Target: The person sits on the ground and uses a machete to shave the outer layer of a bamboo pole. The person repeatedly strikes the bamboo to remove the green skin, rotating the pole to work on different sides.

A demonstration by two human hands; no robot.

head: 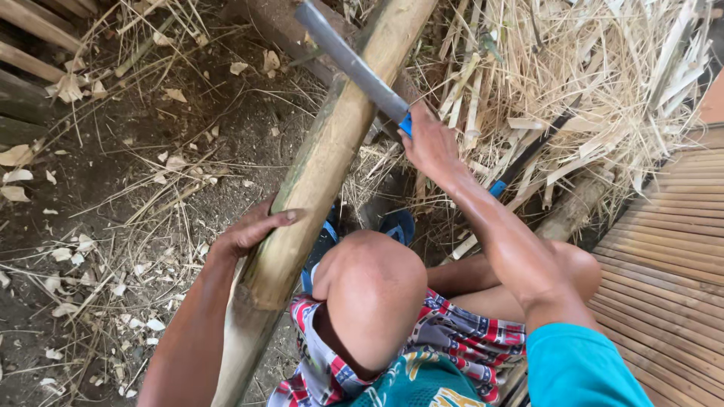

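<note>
We see left hand (253, 230) wrapped on the bamboo pole (317, 162), which slants across the dirt beside our knee. Further out, right hand (431, 143) fist-tight on blue-handled machete (351, 62), blade against pole. Straw pile (603, 83) behind.

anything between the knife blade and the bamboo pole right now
Nothing visible. The right hand holds the knife with its blade lying right across the bamboo pole, no debris between them. The left hand grips the pole lower down, clear of the blade.

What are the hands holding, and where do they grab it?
The right hand grips a big knife by its blue handle. The left hand clasps the bamboo pole around its lower middle.
</note>
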